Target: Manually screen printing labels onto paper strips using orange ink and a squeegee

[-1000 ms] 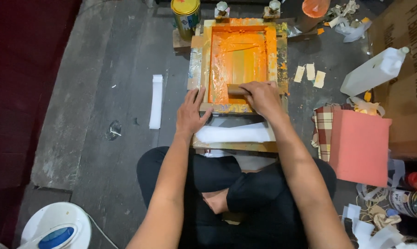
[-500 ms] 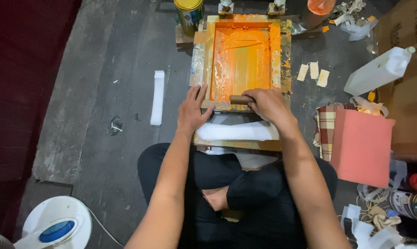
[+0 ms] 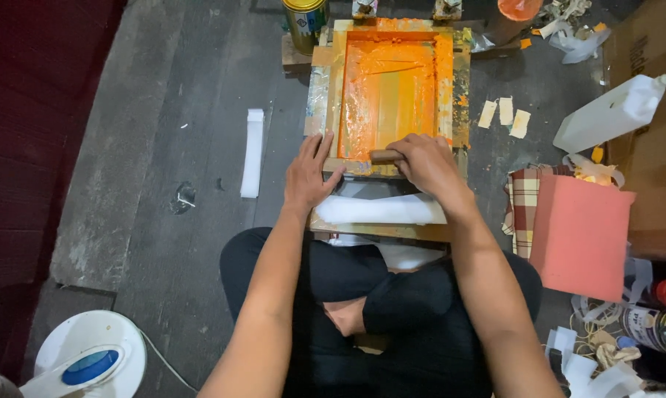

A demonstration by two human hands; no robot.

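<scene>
Screen frame, wood-edged, mesh coated w/ orange ink, lies flat on a low wooden board on the floor, centre-far in view. Squeegee, wooden handle, sits at the near edge of the mesh. Right hand: grip closed around squeegee handle. Left hand: open, fingers spread, pressing flat on frame's near-left corner; holds nothing. White sheet lies just near of the frame, under its edge.

Step judged: ink pull at end of stroke, near side. Next move calls for steady frame hold & even blade pressure.

Surroundings: tin can far-left of frame; white jug right; pink bag near-right; white strip left on floor.
</scene>
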